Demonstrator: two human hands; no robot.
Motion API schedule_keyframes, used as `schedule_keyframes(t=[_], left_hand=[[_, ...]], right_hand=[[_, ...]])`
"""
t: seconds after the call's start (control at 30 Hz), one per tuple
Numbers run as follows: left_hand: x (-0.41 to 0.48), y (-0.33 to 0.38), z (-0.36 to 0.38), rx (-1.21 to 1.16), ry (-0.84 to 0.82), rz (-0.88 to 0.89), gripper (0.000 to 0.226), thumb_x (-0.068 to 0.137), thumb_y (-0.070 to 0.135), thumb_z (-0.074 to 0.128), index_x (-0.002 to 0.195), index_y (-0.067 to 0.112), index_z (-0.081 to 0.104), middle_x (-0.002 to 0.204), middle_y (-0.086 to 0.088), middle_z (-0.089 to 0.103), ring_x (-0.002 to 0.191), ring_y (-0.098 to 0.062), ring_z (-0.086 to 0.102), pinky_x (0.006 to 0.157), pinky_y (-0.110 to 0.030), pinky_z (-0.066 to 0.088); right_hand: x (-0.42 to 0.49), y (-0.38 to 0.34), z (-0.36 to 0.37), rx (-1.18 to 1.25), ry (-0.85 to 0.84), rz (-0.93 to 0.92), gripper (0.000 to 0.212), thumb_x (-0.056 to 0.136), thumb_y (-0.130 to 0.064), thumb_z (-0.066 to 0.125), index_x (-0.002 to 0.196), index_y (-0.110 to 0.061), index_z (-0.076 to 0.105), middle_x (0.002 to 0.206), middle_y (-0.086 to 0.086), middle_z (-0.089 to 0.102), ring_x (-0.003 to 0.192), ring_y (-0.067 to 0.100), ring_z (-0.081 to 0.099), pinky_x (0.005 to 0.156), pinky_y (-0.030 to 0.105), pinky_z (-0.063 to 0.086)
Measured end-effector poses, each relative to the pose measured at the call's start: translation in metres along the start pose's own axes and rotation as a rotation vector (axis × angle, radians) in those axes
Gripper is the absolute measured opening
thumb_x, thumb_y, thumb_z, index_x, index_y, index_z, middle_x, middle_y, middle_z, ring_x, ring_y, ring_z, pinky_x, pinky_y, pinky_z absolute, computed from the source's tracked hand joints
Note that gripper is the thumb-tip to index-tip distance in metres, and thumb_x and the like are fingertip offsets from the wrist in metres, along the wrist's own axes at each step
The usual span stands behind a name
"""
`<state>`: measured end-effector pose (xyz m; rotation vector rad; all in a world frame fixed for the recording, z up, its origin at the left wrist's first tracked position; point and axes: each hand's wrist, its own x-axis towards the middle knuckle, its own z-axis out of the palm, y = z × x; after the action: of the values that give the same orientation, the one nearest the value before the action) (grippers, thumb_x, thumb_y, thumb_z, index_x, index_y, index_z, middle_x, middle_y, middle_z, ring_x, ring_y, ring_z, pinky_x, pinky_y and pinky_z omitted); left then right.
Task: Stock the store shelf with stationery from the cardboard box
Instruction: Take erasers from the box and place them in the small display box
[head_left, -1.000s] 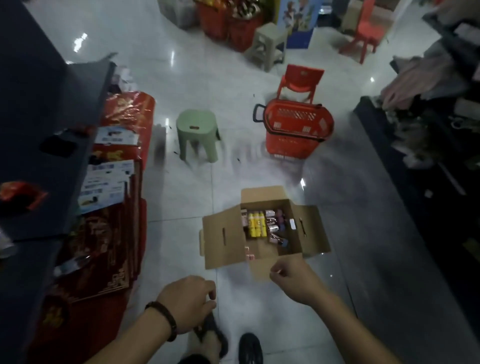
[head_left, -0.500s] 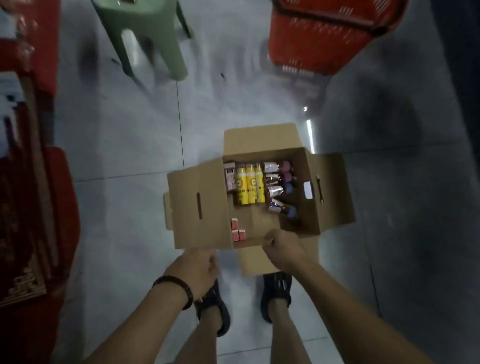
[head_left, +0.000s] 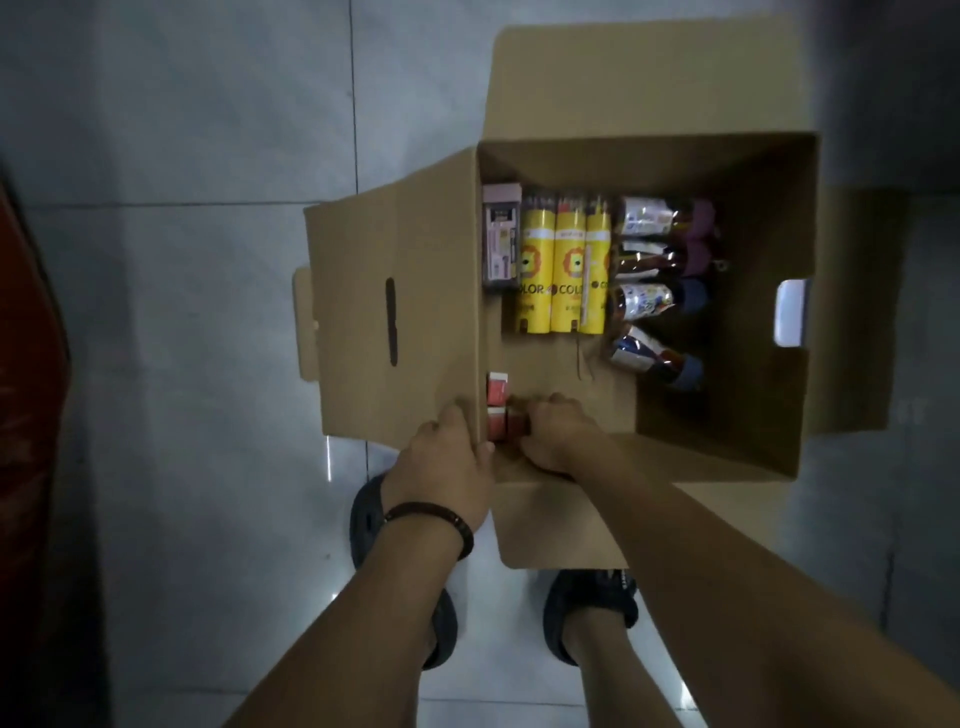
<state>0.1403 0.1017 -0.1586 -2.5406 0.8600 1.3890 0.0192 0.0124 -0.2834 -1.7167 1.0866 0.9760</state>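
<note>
The open cardboard box (head_left: 727, 166) stands on the floor below me with its flaps spread. Inside lie three yellow colour pencil tubes (head_left: 563, 270), a pink case (head_left: 501, 244), several glossy tubes with purple and blue caps (head_left: 660, 260), and small red boxes (head_left: 497, 389) in the near left corner. My left hand (head_left: 447, 462) grips the near end of the box's left wall, thumb over the edge. Reaching into that corner, my right hand (head_left: 563, 436) curls its fingers round one small red box (head_left: 515, 423).
Grey floor tiles (head_left: 182, 312) surround the box. A dark red object (head_left: 26, 364) lines the left edge. My feet in dark sandals (head_left: 589, 608) stand just behind the box's near flap (head_left: 545, 525).
My head has dropped close over the box. Both hands moved forward: the left took hold of the box wall and the right went into the near left corner onto the red boxes.
</note>
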Motion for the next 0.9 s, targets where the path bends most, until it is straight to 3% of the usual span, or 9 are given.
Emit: schedule_keyframes(t=[0.07,0.17,0.3,0.47,0.63,0.73,0.8,0.9], left_hand=[[-0.001,-0.001,0.003,-0.043,0.016,0.014,0.021,0.105,0.038,0.055,0.108,0.018,0.048,0.091,0.002,0.051,0.082,-0.020,0.054,0.066,-0.031,0.039],[0.000,0.000,0.003,-0.084,-0.004,0.033,0.022,0.106,0.036,0.055,0.116,0.017,0.049,0.094,0.003,0.052,0.083,-0.017,0.055,0.068,-0.029,0.041],[0.007,0.002,0.003,-0.048,-0.028,0.038,0.025,0.105,0.035,0.057,0.121,0.018,0.051,0.105,0.000,0.057,0.091,-0.016,0.055,0.077,-0.032,0.047],[0.003,0.000,-0.006,-0.135,-0.068,-0.034,0.020,0.102,0.037,0.062,0.106,0.020,0.052,0.103,-0.001,0.058,0.091,-0.020,0.058,0.078,-0.036,0.050],[-0.053,0.005,-0.051,-0.546,-0.037,-0.120,0.030,0.101,0.047,0.060,0.120,0.025,0.056,0.114,0.008,0.061,0.097,-0.011,0.059,0.069,-0.023,0.045],[-0.114,0.020,-0.106,-0.850,-0.113,-0.067,0.032,0.099,0.052,0.061,0.124,0.032,0.058,0.116,0.019,0.062,0.107,-0.006,0.063,0.094,-0.034,0.055],[-0.161,0.031,-0.151,-1.062,-0.194,-0.041,0.026,0.101,0.043,0.062,0.124,0.031,0.064,0.120,0.009,0.072,0.111,-0.013,0.070,0.102,-0.043,0.057],[-0.231,0.040,-0.222,-1.224,-0.236,0.055,0.024,0.102,0.021,0.066,0.126,0.017,0.070,0.120,-0.005,0.077,0.113,-0.023,0.073,0.103,-0.047,0.057]], right_hand=[[0.006,0.001,0.003,0.020,0.018,-0.005,0.049,0.090,-0.041,0.060,0.139,-0.040,0.060,0.134,0.015,0.059,0.126,0.040,0.053,0.108,0.045,0.048],[0.005,0.000,-0.002,0.107,0.066,-0.013,0.045,0.091,-0.035,0.069,0.136,-0.031,0.064,0.132,0.012,0.059,0.124,0.034,0.056,0.107,0.043,0.050],[0.007,-0.003,-0.008,0.218,0.057,-0.014,0.040,0.089,-0.038,0.079,0.123,-0.022,0.065,0.125,0.008,0.064,0.109,0.026,0.060,0.095,0.037,0.052],[-0.019,0.002,-0.018,0.275,0.096,0.020,0.034,0.085,-0.039,0.082,0.108,-0.023,0.064,0.106,0.003,0.068,0.096,0.020,0.063,0.075,0.033,0.050],[-0.124,-0.018,-0.060,0.554,0.251,0.027,0.034,0.083,-0.042,0.086,0.104,-0.028,0.063,0.095,-0.001,0.069,0.082,0.015,0.067,0.062,0.029,0.050],[-0.222,-0.057,-0.096,0.585,0.380,-0.126,0.026,0.085,-0.039,0.085,0.098,-0.029,0.065,0.084,-0.006,0.067,0.074,0.009,0.065,0.061,0.027,0.053],[-0.283,-0.084,-0.119,0.585,0.484,-0.258,0.023,0.084,-0.041,0.085,0.095,-0.033,0.067,0.083,-0.010,0.067,0.074,0.006,0.065,0.065,0.028,0.056],[-0.359,-0.126,-0.155,0.454,0.649,-0.423,0.023,0.082,-0.044,0.080,0.101,-0.034,0.071,0.092,-0.016,0.066,0.086,0.007,0.065,0.074,0.040,0.057]])
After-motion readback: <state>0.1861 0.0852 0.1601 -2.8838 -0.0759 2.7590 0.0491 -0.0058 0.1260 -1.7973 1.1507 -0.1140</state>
